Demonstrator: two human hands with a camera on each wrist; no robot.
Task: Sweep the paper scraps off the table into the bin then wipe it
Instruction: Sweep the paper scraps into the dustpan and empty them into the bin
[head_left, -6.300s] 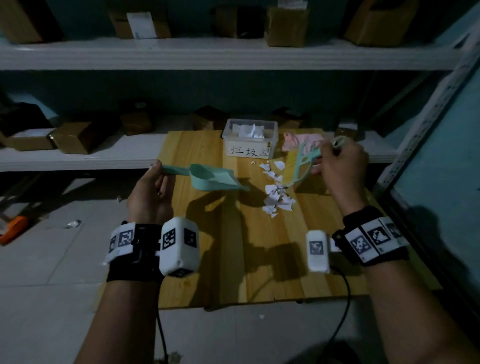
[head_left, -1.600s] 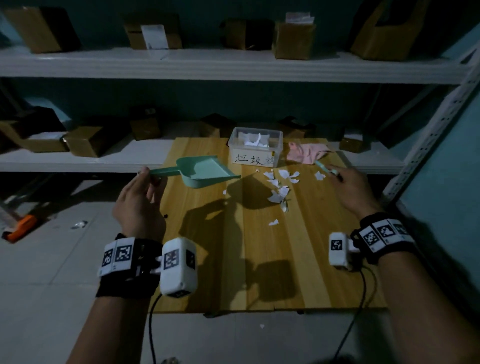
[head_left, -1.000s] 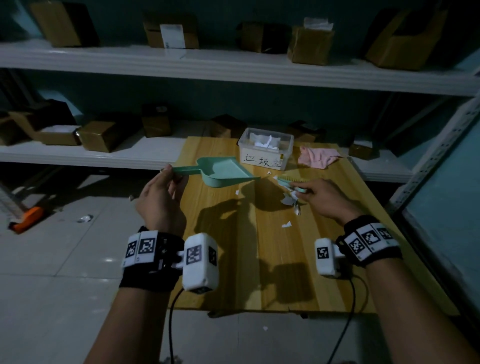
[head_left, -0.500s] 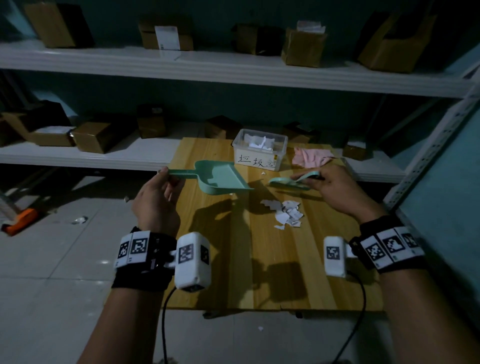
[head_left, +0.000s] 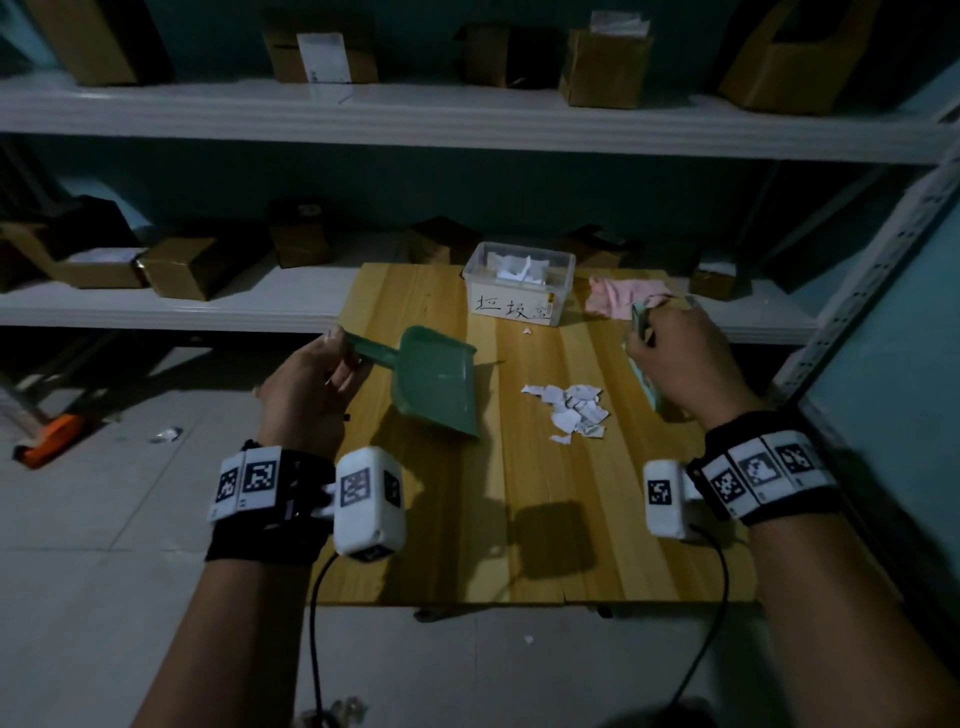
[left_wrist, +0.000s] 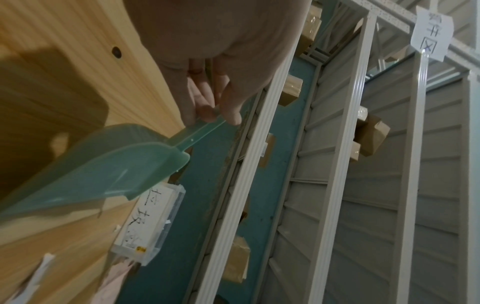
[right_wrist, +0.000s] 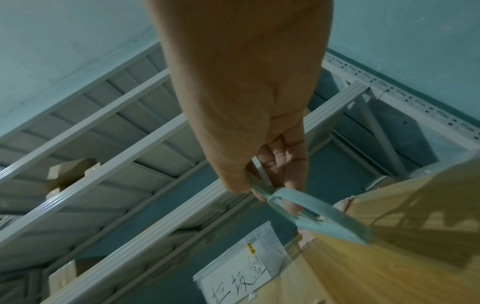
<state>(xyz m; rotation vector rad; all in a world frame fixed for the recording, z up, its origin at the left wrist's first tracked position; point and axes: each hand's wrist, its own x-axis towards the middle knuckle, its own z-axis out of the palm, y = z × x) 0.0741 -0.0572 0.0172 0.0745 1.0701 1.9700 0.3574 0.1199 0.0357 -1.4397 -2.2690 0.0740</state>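
A heap of white paper scraps (head_left: 571, 408) lies in the middle of the wooden table (head_left: 519, 519). My left hand (head_left: 311, 384) pinches the handle of a green dustpan (head_left: 436, 384) (left_wrist: 103, 164), tilted with its lip down on the table left of the heap. My right hand (head_left: 675, 358) grips a pale green hand brush (head_left: 644, 374) (right_wrist: 319, 218), which stands right of the scraps. The clear plastic bin (head_left: 519, 283) with handwritten characters holds paper and stands at the table's far edge. One small scrap (head_left: 527, 331) lies in front of it.
A pink cloth (head_left: 623, 296) lies at the far right of the table beside the bin. White shelves (head_left: 467, 124) with cardboard boxes run behind. A shelf upright (head_left: 872, 291) stands close on the right. Scraps (head_left: 166, 434) and an orange tool (head_left: 49, 439) lie on the floor left.
The dustpan has come down from the air and tipped onto the table left of the heap. My right hand has swung the brush from above the scraps to their right side.
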